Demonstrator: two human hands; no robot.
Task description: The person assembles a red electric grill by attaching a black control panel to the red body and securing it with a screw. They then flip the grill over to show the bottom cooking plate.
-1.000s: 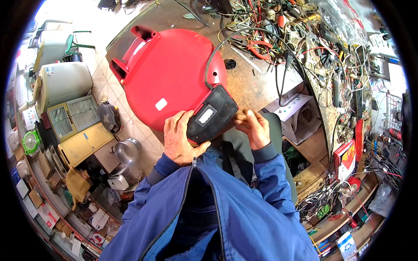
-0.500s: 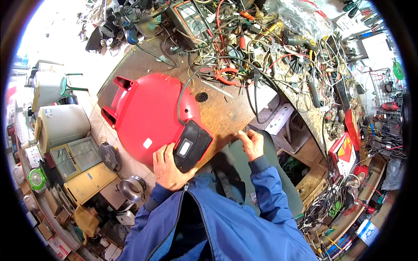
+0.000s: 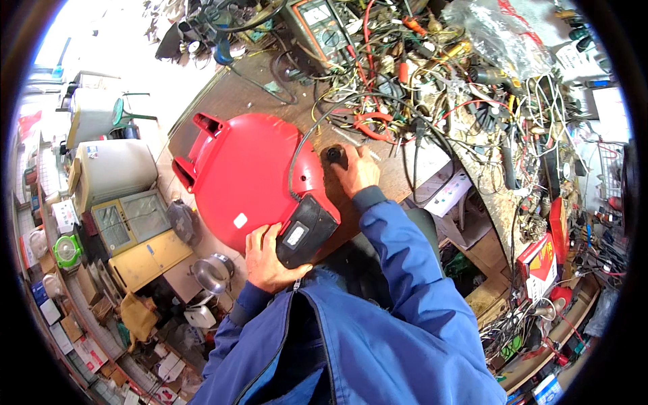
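Note:
A rounded red plastic appliance housing (image 3: 260, 172) lies on the wooden workbench, with a black end piece (image 3: 307, 229) facing me and a black cord running over it. My left hand (image 3: 266, 260) grips its near corner, fingers on the red shell and thumb along the edge of the black piece. Just right of the housing, my right hand (image 3: 356, 172) has its thumb and fingers closed at a small black round knob (image 3: 333, 155). Part of that knob is hidden by the fingers.
Cables, red-handled pliers (image 3: 373, 126) and a multimeter (image 3: 324, 30) crowd the far side of the workbench (image 3: 233, 91). A red and white box (image 3: 538, 268) stands at right. On the left floor are a steel pot (image 3: 212, 272) and a yellow cabinet (image 3: 150, 260).
My right hand has moved forward and left from the bench's near edge to the black knob. My left hand stays on the housing. The whole view has shifted slightly.

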